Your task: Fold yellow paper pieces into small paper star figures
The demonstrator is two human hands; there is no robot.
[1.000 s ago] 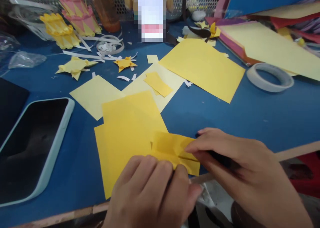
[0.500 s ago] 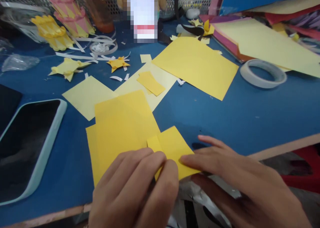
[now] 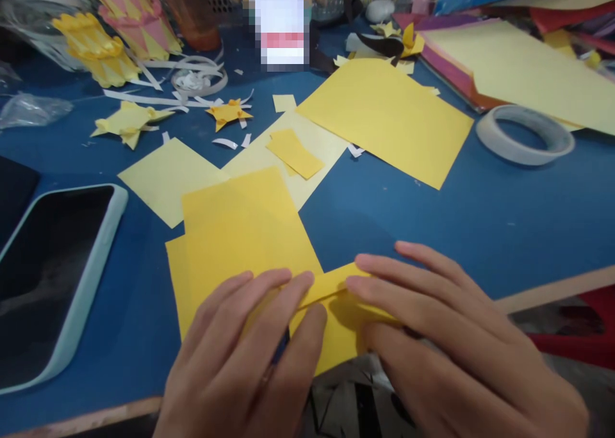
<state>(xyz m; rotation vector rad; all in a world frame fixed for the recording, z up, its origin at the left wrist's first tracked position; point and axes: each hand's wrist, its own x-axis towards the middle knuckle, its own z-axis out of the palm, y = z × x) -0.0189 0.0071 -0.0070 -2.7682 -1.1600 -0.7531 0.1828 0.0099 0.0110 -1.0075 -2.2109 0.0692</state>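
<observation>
A small folded yellow paper (image 3: 336,326) lies at the table's front edge and partly overhangs it. My left hand (image 3: 245,361) rests on its left part, fingers laid flat on the folded flap and the thumb pressing the sheet. My right hand (image 3: 451,335) holds the right part, with fingers stretched over the top and the thumb at its lower edge. The fingertips of both hands nearly meet along a crease. Under the left fingers lies a stack of larger yellow sheets (image 3: 240,233).
A phone (image 3: 52,278) in a pale case lies at the left. A big yellow sheet (image 3: 389,118), pale yellow squares (image 3: 166,175), paper scraps and small folded shapes (image 3: 127,121) cover the blue table (image 3: 480,220). A tape roll (image 3: 523,134) and stacked coloured paper (image 3: 519,73) sit at the right.
The small paper's upper part has been folded down toward me, so it is now a narrower strip. Both hands have flattened onto it, fingertips closer together.
</observation>
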